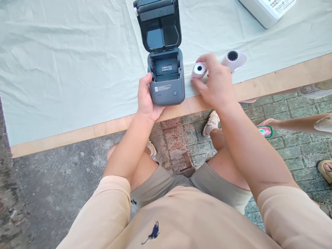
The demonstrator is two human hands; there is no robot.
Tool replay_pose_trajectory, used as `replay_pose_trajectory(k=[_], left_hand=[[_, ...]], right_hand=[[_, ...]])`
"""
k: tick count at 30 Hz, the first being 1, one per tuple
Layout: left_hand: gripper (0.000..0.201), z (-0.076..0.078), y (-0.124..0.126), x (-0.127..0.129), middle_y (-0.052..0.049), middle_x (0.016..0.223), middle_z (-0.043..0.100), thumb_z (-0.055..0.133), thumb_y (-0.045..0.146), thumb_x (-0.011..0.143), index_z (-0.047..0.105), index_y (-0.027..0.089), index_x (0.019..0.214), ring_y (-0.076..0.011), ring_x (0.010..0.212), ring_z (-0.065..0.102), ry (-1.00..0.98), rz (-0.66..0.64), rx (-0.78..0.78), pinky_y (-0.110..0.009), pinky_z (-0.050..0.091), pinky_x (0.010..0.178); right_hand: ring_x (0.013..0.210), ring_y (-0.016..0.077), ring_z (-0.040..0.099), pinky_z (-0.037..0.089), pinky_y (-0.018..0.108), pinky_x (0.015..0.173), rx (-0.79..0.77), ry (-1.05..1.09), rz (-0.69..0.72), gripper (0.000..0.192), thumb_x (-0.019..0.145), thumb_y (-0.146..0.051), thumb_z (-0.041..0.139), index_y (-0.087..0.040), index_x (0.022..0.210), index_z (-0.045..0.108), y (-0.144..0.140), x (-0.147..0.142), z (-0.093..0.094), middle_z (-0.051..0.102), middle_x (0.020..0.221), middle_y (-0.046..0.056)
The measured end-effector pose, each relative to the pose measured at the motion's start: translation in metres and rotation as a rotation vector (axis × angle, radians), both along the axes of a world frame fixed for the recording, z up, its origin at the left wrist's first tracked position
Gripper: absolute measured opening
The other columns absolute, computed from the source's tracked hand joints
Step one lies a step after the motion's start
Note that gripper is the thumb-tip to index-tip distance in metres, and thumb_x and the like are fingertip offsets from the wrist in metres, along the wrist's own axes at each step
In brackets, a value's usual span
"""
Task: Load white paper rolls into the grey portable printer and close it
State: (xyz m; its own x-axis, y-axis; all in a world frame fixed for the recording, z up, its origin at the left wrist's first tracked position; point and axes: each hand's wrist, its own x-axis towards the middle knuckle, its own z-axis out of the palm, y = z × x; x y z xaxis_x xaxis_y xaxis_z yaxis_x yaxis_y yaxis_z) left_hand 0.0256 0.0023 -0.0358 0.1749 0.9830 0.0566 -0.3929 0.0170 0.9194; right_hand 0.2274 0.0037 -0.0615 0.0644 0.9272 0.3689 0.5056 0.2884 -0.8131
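A dark grey label printer (169, 93) is held near the table's front edge, its lid (160, 26) swung up and the paper bay bare inside. My left hand (147, 97) is closed around its left side and lower corner, the thumb on the bay's rim. To the right, my right hand (216, 81) grips a small white paper roll (199, 69) between thumb and fingers, the roll standing on end. Just beyond that hand, a larger white paper roll (232, 57) with a black core stands on the cloth, its loose end sticking out.
A pale green cloth (64, 69) covers the table, with its wooden edge (103, 128) showing in front. A white box (272, 10) with a printed label lies at the back right. Below are brick paving and a small wooden stool (185, 164). Another person's leg (298, 123) reaches in at the right.
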Motion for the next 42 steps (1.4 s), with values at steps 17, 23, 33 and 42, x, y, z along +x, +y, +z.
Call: replay_pose_trajectory(k=[17, 23, 33, 42], left_hand=[[0.05, -0.001, 0.0, 0.001, -0.008, 0.107, 0.076, 0.04, 0.062, 0.099, 0.068, 0.021, 0.107, -0.0243, 0.125, 0.07, 0.056, 0.026, 0.033, -0.037, 0.061, 0.111], [0.051, -0.001, 0.0, 0.001, -0.008, 0.111, 0.075, 0.04, 0.064, 0.097, 0.067, 0.023, 0.109, -0.0252, 0.13, 0.068, 0.1, 0.024, 0.025, -0.037, 0.06, 0.112], [0.052, -0.005, 0.002, -0.002, -0.008, 0.105, 0.075, 0.035, 0.057, 0.102, 0.068, 0.018, 0.107, -0.0231, 0.119, 0.072, 0.054, 0.004, 0.054, -0.036, 0.061, 0.108], [0.047, -0.004, -0.006, 0.004, -0.007, 0.108, 0.073, 0.068, 0.059, 0.085, 0.062, 0.021, 0.113, -0.0253, 0.121, 0.071, 0.095, -0.058, 0.075, -0.035, 0.06, 0.108]], right_hand=[[0.109, 0.0204, 0.044, 0.038, 0.039, 0.11, 0.145, 0.259, -0.396, 0.053, 0.075, -0.023, 0.083, -0.023, 0.112, 0.046, 0.006, 0.038, -0.014, 0.052, 0.13, 0.01], [0.087, 0.0163, 0.049, 0.042, 0.033, 0.089, 0.191, 0.41, -0.374, 0.054, 0.074, -0.019, 0.071, -0.025, 0.116, 0.038, 0.002, 0.037, -0.008, 0.052, 0.09, 0.001], [0.114, 0.0235, 0.065, 0.061, 0.032, 0.079, 0.08, 0.317, 0.175, 0.057, 0.089, -0.055, 0.074, -0.034, 0.137, 0.051, -0.025, 0.0, 0.029, 0.062, 0.106, 0.006], [0.109, 0.0158, 0.066, 0.056, 0.033, 0.096, 0.501, 0.087, 0.191, 0.034, 0.085, -0.021, 0.054, -0.023, 0.119, 0.053, -0.038, -0.013, 0.043, 0.063, 0.123, 0.003]])
